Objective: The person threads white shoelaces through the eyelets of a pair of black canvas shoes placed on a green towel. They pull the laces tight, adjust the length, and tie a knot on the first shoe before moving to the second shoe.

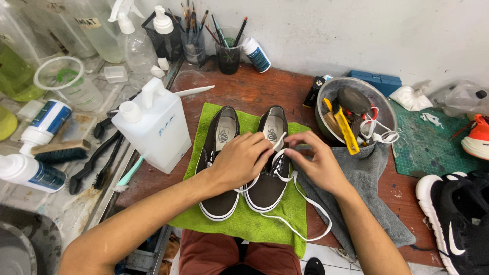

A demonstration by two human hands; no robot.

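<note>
Two dark brown canvas shoes with white soles lie side by side on a green cloth [239, 224], the left shoe [218, 147] and the right shoe [270, 178]. My left hand [239, 160] rests across both shoes and pinches a white lace [300, 196] at the right shoe's eyelets. My right hand [313, 160] holds the same lace from the right side. The lace's loose length loops over the cloth toward the table's front edge.
A white pump jug [153, 125] stands left of the cloth. A metal bowl [356, 109] of brushes sits on a grey towel [367, 193] at right. Black sneakers [456, 219], a green cutting mat [433, 142], bottles and brushes crowd the edges.
</note>
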